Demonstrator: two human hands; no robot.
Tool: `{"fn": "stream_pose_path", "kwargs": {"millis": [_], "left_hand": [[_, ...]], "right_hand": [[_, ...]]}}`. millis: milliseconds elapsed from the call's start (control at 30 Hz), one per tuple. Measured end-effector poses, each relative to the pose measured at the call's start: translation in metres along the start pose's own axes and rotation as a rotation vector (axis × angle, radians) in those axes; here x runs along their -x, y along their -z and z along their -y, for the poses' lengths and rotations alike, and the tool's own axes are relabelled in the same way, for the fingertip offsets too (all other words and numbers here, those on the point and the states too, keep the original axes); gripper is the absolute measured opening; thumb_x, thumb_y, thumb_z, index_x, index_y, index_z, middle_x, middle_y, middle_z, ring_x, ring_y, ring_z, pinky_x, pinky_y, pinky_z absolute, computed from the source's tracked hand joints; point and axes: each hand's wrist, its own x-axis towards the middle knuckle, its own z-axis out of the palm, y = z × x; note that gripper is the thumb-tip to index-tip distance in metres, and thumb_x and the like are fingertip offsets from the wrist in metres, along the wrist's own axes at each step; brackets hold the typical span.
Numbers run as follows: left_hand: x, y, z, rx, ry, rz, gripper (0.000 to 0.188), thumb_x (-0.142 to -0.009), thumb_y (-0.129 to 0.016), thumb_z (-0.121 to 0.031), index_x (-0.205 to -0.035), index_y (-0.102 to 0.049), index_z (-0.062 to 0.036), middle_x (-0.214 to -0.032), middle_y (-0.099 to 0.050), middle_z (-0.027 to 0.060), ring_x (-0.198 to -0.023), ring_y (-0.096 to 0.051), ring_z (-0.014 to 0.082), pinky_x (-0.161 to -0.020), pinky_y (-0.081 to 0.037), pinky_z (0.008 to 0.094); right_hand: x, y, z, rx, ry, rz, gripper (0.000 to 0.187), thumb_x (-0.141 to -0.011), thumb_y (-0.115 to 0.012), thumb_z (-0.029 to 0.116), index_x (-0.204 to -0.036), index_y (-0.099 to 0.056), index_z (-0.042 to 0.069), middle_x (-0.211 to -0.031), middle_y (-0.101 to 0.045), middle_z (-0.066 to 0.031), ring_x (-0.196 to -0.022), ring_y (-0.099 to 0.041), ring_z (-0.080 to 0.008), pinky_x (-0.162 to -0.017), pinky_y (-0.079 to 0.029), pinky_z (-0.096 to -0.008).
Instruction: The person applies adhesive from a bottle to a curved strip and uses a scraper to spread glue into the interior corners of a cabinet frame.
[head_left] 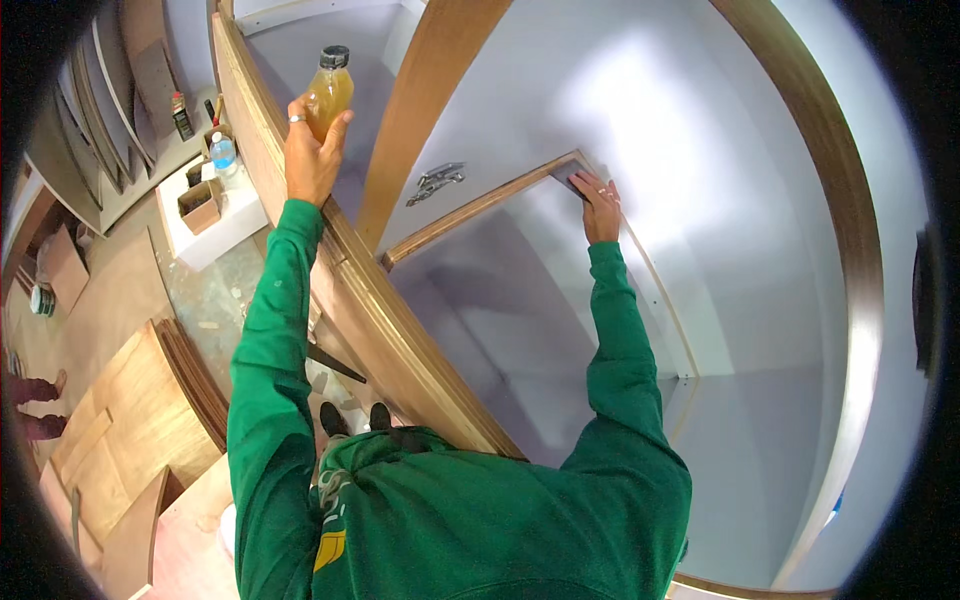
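My left hand (314, 165) is closed around a clear bottle (331, 92) of yellowish liquid with a dark cap, held up over the wooden front edge (375, 295) of a cabinet. Farther right, my right hand (602, 212) presses a dark flat pad (567, 176) against the far end of a wood edging strip (480, 207). That strip borders a pale panel inside the cabinet. Whether the pad is cloth or sandpaper I cannot tell. Metal hinges (437, 183) lie on the pale surface between my hands.
A curved brown board (425, 95) rises between my hands. At left, a white stand (225, 222) bears a water bottle (222, 152) and small boxes (199, 205). Plywood sheets (130, 410) are stacked at lower left. Another person's legs (40, 405) show at the far left.
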Motion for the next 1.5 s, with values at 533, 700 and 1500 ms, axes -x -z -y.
{"fn": "stream_pose_path", "kwargs": {"millis": [533, 700, 1500], "left_hand": [[-0.001, -0.001, -0.009, -0.020, 0.022, 0.010, 0.051, -0.093, -0.073, -0.026, -0.130, -0.044, -0.0045, -0.114, -0.067, 0.0242, -0.103, -0.068, 0.0354, -0.087, -0.054, 0.0419], [-0.001, 0.000, -0.001, -0.014, -0.004, -0.004, 0.051, -0.093, -0.073, -0.026, -0.129, -0.045, -0.0030, -0.114, -0.067, 0.0234, -0.103, -0.068, 0.0335, -0.087, -0.054, 0.0412], [-0.001, -0.004, -0.006, -0.012, -0.008, 0.016, 0.049, -0.093, -0.073, -0.025, -0.128, -0.046, -0.0039, -0.115, -0.067, 0.0213, -0.102, -0.069, 0.0303, -0.086, -0.054, 0.0399]], "right_hand": [[-0.004, 0.016, -0.011, 0.154, 0.079, 0.156, 0.046, -0.090, -0.049, -0.001, -0.120, -0.071, 0.026, -0.127, -0.069, -0.0026, -0.122, -0.061, -0.0247, -0.116, -0.030, -0.0550], [-0.004, 0.018, -0.016, 0.099, 0.024, 0.085, 0.044, -0.090, -0.051, -0.001, -0.119, -0.072, 0.025, -0.128, -0.068, -0.0025, -0.123, -0.061, -0.0236, -0.116, -0.031, -0.0529], [-0.007, 0.004, -0.011, 0.227, 0.067, 0.109, 0.043, -0.095, -0.049, 0.004, -0.122, -0.070, 0.030, -0.129, -0.068, 0.0030, -0.127, -0.058, -0.0186, -0.118, -0.026, -0.0536]]}}
